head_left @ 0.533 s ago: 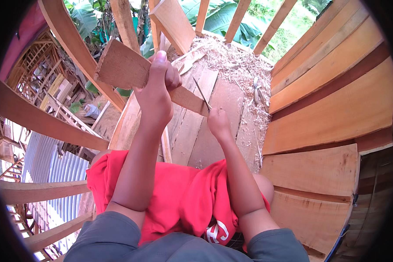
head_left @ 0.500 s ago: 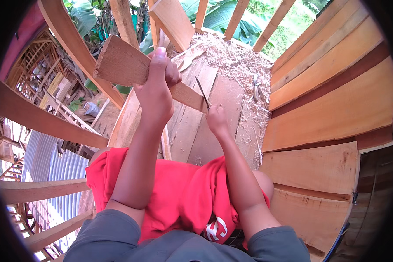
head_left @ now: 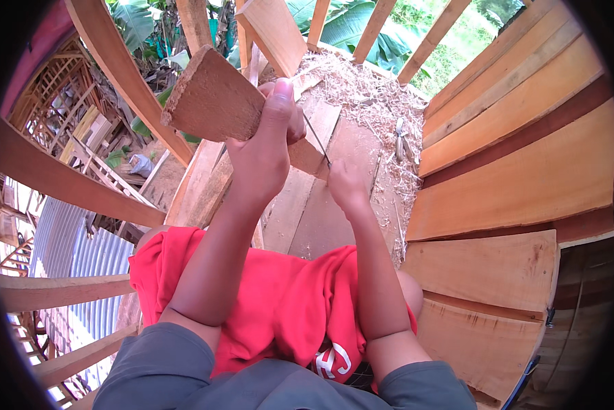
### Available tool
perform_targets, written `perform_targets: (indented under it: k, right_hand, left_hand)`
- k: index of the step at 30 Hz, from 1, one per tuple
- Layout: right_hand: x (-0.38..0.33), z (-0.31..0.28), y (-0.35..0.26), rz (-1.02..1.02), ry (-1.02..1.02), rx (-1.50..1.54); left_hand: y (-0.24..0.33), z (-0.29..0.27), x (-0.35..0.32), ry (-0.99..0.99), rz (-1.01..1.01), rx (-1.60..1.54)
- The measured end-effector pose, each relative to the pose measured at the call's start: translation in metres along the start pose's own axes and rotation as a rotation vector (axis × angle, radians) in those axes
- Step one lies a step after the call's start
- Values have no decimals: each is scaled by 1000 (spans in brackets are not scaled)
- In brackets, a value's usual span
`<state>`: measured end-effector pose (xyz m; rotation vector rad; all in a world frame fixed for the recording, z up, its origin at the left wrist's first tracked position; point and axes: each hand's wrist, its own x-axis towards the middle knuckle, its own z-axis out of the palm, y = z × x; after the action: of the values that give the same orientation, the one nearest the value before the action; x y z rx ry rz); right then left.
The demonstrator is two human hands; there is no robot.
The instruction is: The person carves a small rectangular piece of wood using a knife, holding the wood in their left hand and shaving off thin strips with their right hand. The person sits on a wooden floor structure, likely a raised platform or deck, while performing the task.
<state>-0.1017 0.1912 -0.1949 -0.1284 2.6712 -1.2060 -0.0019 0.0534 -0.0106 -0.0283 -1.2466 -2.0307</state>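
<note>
My left hand [head_left: 269, 143] is wrapped round a brown piece of wood [head_left: 215, 99], thumb pressed along its upper side. The wide rough end is raised toward me at the upper left, and the narrower end slants down toward my right hand. My right hand [head_left: 349, 184] is closed on a knife [head_left: 316, 140]; its thin dark blade points up and left, at the wood's narrow end. The knife's handle is hidden in my fist. Whether the blade touches the wood I cannot tell.
Pale shavings [head_left: 361, 82] cover the far end of the plank floor [head_left: 331, 205]. A pliers-like tool [head_left: 399, 137] lies among them on the right. Wooden boards [head_left: 519, 178] wall the right side. Upright slats [head_left: 374, 31] stand ahead, and an open timber frame [head_left: 126, 89] is on the left.
My left hand has shifted right and turned the wood, so its rough end faces me more. My right hand has moved slightly right, and the knife blade slants further left.
</note>
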Motion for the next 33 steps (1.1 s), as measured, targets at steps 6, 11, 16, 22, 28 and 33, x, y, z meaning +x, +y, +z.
perform_targets:
  k: [6,11,16,22,28,33]
  right_hand:
    - [-22,-37,-65,271,-239,225]
    - [18,9,49,298,-82,63]
    - [-17,-23,-44,243,-215,235]
    - [6,-2,-7,150,-123,74]
    - [18,13,44,306,-93,182]
    - [-4,-12,-22,60,-125,225]
  left_hand:
    - [3,-16,8,86,2,-8]
    - [0,10,2,64,-16,-48]
    - [1,-14,5,65,28,5]
    - [2,-13,7,91,-7,-3]
    - [1,9,2,70,-7,-27]
    - [2,-20,9,74,19,-3]
